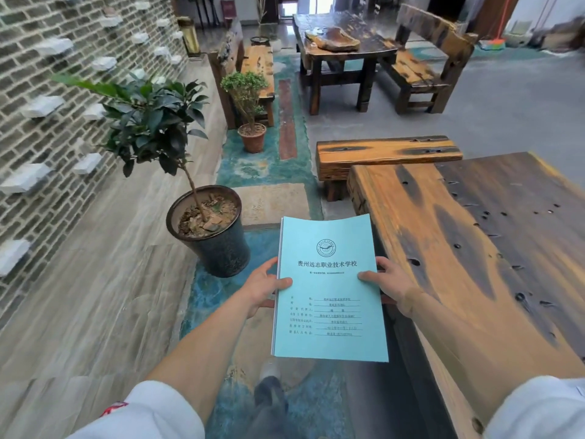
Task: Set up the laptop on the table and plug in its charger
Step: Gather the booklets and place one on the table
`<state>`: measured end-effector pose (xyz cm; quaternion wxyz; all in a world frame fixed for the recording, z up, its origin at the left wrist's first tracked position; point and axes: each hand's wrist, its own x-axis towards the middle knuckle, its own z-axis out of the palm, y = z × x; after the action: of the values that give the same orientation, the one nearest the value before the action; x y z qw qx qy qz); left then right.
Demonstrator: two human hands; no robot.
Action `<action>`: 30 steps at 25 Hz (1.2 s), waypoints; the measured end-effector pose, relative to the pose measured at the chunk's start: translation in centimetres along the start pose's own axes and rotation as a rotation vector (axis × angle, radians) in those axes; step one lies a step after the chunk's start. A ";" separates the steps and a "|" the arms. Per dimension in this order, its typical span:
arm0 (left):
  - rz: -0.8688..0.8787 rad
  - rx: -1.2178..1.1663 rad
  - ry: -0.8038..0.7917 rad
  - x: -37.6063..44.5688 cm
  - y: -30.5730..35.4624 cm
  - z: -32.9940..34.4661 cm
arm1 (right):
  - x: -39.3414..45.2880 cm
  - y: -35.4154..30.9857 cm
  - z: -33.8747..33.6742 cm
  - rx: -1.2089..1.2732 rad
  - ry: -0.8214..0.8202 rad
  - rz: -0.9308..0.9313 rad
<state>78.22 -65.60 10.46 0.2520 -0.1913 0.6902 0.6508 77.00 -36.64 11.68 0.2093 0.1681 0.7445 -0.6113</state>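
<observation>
Pale turquoise booklet with black print, dead centre. At three o'clock the worktop runs orange streaked with charcoal. At nine o'clock, a grey-brick wall; at ten, dark green leaves above a black pot. White sleeves at six.

Right: our table shows a wide bare top, room to pass over it
Left: a potted plant stands close, leaves spreading high
Ahead: a bench blocks the table's far end
Hands: both hold a blue booklet

table: right part cut off | booklet: small print unreadable, hides fingers
</observation>
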 end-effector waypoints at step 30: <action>0.033 0.189 -0.222 32.1 24.0 -3.6 | 27.7 -15.8 -2.6 0.175 0.253 0.057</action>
<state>38.00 -65.17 10.62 0.3331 -0.0821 0.7192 0.6041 44.98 -37.30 11.02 0.1155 0.2825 0.7036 -0.6418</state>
